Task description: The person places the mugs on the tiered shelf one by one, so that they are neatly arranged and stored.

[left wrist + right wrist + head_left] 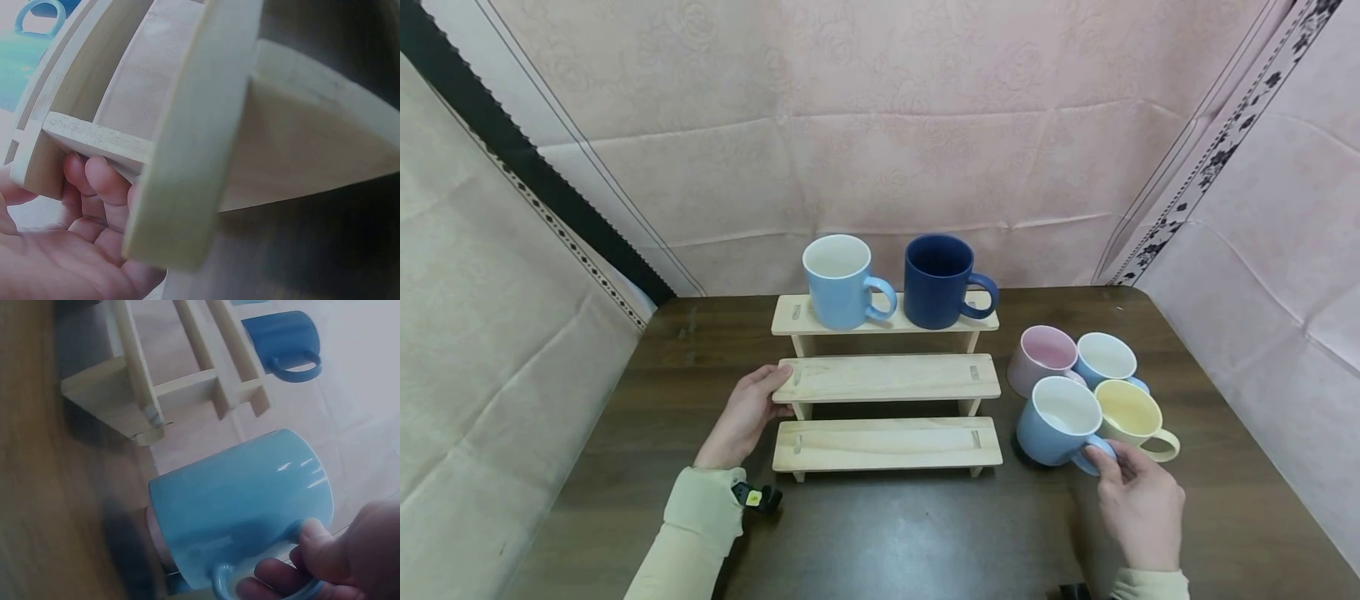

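Note:
In the head view my right hand (1142, 504) pinches the handle of a light blue mug (1054, 429). A dark shadow lies under that mug, which seems raised slightly off the table; its smooth side (244, 494) fills the middle of the right wrist view. My left hand (748, 412) grips the left end of the middle tier of a three-step wooden stand (887, 379), thumb on top and fingers curled underneath. On the top tier stand another light blue mug (837, 292) and a dark blue mug (934, 292), both with handles toward the right.
Behind the held mug, a pink mug (1037, 367), a third light blue mug (1105, 357) and a yellow mug (1127, 412) stand close together on the dark wooden table (895, 542). Pale patterned cloth (925, 150) hangs behind the table and along both sides.

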Tool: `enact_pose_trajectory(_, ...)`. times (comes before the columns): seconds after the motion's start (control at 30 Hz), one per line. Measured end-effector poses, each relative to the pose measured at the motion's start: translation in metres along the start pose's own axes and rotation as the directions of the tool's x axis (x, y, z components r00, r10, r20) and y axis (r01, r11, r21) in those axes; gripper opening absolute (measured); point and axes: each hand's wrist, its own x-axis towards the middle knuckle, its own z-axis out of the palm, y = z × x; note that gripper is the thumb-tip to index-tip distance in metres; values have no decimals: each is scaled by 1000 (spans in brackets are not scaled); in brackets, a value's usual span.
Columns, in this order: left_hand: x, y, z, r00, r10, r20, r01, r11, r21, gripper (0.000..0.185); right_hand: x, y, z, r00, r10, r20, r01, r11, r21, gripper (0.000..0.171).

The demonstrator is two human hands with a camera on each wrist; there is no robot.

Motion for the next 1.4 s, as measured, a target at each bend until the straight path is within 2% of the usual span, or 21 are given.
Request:
enact_pose_trajectory(0.4,1,-2,0,1000,8,-2,-8,1000,-3,42,1,-14,-19,1000,11,5,-11,1000,-1,17)
enact_pose_trajectory(0.7,1,-3,0,1000,11,-6,-11,1000,-19,38,0,-24,-25,998,42,42,-44,998,43,21)
enact_pose_trajectory(1.17,-1,-1,0,1000,9,4,-9,1000,-18,43,1,-38,-25,998,0,61,-6,996,92,21)
enact_pose_trajectory(1.4,-1,-2,0,1000,16,-1,-16,1000,-22,41,-1,-46,-20,996,-79,39,73,989,127,16)
